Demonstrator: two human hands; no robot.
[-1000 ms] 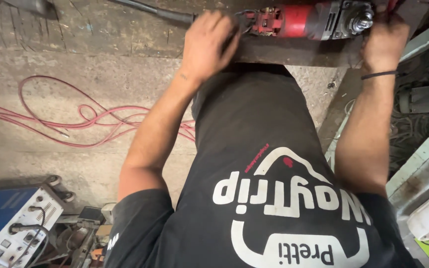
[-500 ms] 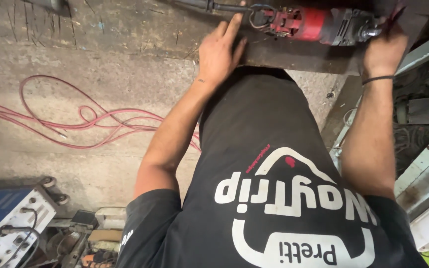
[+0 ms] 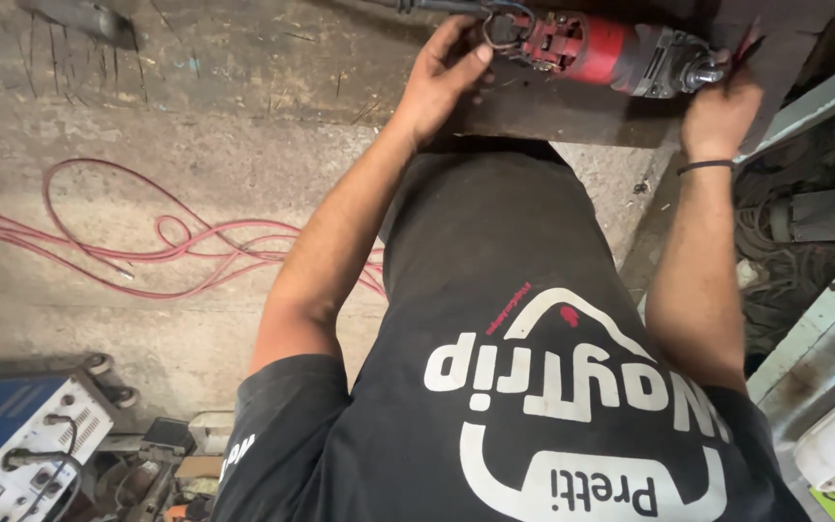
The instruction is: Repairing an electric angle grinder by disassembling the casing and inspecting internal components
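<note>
I'm looking straight down over a black printed T-shirt [image 3: 533,387] at both arms reaching forward to a red angle grinder [image 3: 611,53] that's lying on its side on a dark metal slab [image 3: 572,116], up at the top edge of the view, above the concrete floor [image 3: 195,106].

Step, as I'm judging it: I'm setting up the grinder's head end, not cutting. The tool is resting on the slab, not lifted off it.

Left hand [image 3: 442,82]: it's sitting at the rear of the red body where the black power cord [image 3: 437,6] is coming in. Fingers are loosely curled and half open, touching the housing and steadying it, not wrapped around it. No full grip.

Right hand [image 3: 722,106]: it's at the grey gear head, right by the spindle. Fingers are pinched in toward the head. I can't tell whether they're actually closed on anything, since the tips are partly hidden. A thin black band is sitting on that wrist.

Next move, I'm guessing, is calling for a firmer left-hand hold on the body so the head isn't rolling while the right fingers are working.

Around: red hose loops [image 3: 147,242] lying on the floor, blue welding machine [image 3: 12,445] bottom left.
</note>
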